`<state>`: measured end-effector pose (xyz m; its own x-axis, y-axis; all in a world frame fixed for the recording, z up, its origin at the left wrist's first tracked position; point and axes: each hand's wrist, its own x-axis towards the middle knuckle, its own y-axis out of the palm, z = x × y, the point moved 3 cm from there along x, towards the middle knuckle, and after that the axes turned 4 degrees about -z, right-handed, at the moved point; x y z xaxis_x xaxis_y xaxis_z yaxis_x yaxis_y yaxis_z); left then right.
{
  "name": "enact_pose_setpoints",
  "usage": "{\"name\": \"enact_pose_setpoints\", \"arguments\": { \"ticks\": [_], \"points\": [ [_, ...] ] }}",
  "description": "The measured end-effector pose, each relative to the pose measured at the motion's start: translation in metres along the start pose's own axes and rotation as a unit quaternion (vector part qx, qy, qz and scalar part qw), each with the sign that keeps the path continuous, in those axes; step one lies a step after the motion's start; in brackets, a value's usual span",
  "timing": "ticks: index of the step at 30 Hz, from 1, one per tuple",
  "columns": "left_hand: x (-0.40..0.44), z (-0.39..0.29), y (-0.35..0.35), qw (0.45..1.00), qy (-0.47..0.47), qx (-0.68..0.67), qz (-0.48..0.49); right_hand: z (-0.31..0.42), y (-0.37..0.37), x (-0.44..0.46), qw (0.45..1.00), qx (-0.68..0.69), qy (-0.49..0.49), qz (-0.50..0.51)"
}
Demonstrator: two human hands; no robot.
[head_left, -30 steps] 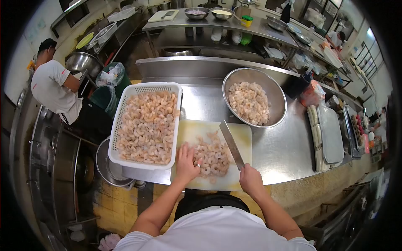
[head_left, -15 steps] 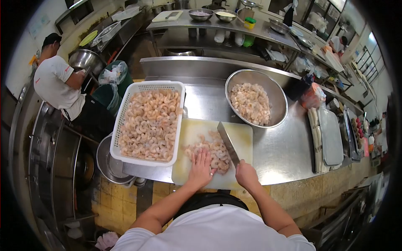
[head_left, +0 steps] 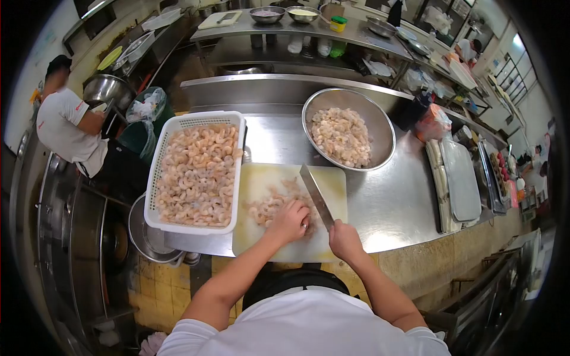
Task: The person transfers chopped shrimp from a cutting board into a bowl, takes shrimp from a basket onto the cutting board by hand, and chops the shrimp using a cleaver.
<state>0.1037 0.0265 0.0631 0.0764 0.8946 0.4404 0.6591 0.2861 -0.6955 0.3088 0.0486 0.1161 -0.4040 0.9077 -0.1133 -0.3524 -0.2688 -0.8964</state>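
A white cutting board (head_left: 249, 237) lies at the front of the steel table, with a spread of peeled shrimp (head_left: 266, 207) on it. My left hand (head_left: 291, 221) rests on the right part of that shrimp, its fingers curled together; what is beneath them is hidden. In my right hand (head_left: 345, 240) is the handle of a large knife (head_left: 317, 197), whose blade points up and left along the right side of the shrimp. A white perforated basket (head_left: 151, 196) full of shrimp stands left of the board. Behind the board at the right, a steel bowl (head_left: 386, 142) holds more shrimp.
Lidded trays (head_left: 460, 184) and a plastic bag (head_left: 432, 123) sit on the table's right side. A back counter (head_left: 350, 32) carries bowls and a yellow tub. Another person (head_left: 68, 124) is at the far left beside green bins (head_left: 138, 137); more people show at the far right.
My left hand has moved right across the shrimp toward the knife, and its fingers have gone from spread to curled. The knife stays in my right hand. The whole view has shifted slightly.
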Motion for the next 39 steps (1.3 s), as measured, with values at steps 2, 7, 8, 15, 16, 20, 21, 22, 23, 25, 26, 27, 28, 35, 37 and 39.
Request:
{"name": "enact_pose_setpoints", "arguments": {
  "ticks": [2, 7, 8, 15, 16, 20, 21, 22, 23, 25, 26, 27, 28, 35, 37, 39],
  "points": [
    [0.015, 0.005, 0.008, 0.998, 0.008, 0.012, 0.055, 0.001, -0.007, -0.014, 1.000, -0.015, 0.014, 0.021],
    [0.021, 0.029, 0.025, 0.994, 0.014, 0.012, 0.104, -0.004, 0.019, -0.016, 0.998, -0.029, 0.021, 0.050],
    [0.020, 0.031, 0.028, 0.995, 0.016, 0.001, 0.102, -0.010, 0.033, -0.013, 0.998, -0.026, 0.018, 0.055],
    [0.015, 0.026, 0.018, 0.996, -0.012, -0.057, 0.073, -0.004, 0.015, 0.002, 0.998, -0.006, 0.033, 0.060],
    [0.013, 0.024, 0.013, 0.996, -0.027, -0.065, 0.059, 0.000, 0.009, -0.010, 0.997, -0.012, 0.036, 0.066],
    [0.010, 0.022, 0.001, 0.992, -0.092, -0.086, -0.011, 0.001, 0.021, 0.001, 0.998, 0.002, 0.034, 0.046],
    [0.007, 0.023, -0.002, 0.990, -0.111, -0.086, -0.029, 0.002, 0.018, 0.003, 0.998, 0.005, 0.031, 0.047],
    [0.004, 0.025, -0.005, 0.986, -0.141, -0.063, -0.058, 0.004, 0.014, 0.006, 0.998, 0.009, 0.028, 0.049],
    [0.009, 0.031, -0.010, 0.981, -0.167, -0.037, -0.091, 0.006, 0.010, 0.014, 0.999, 0.012, 0.021, 0.044],
    [0.008, 0.041, -0.014, 0.972, -0.206, -0.016, -0.113, 0.015, -0.006, -0.001, 0.999, 0.010, 0.026, 0.046],
    [0.006, 0.050, -0.013, 0.971, -0.217, -0.019, -0.103, 0.016, -0.011, -0.008, 0.998, 0.007, 0.029, 0.048],
    [0.004, 0.055, -0.013, 0.969, -0.227, -0.022, -0.094, 0.014, -0.004, -0.007, 0.998, 0.004, 0.022, 0.051],
    [0.004, 0.054, -0.016, 0.970, -0.231, -0.017, -0.077, 0.011, 0.010, -0.004, 0.998, 0.002, 0.016, 0.054],
    [0.000, 0.046, -0.019, 0.972, -0.230, -0.011, -0.046, 0.021, -0.004, 0.011, 0.999, -0.004, 0.011, 0.052],
    [-0.006, 0.046, -0.016, 0.970, -0.236, -0.029, -0.050, 0.024, -0.007, -0.001, 0.998, -0.008, 0.024, 0.063],
    [-0.008, 0.050, -0.014, 0.969, -0.237, -0.042, -0.059, 0.022, 0.007, -0.003, 0.997, -0.015, 0.028, 0.071]
  ]
}}
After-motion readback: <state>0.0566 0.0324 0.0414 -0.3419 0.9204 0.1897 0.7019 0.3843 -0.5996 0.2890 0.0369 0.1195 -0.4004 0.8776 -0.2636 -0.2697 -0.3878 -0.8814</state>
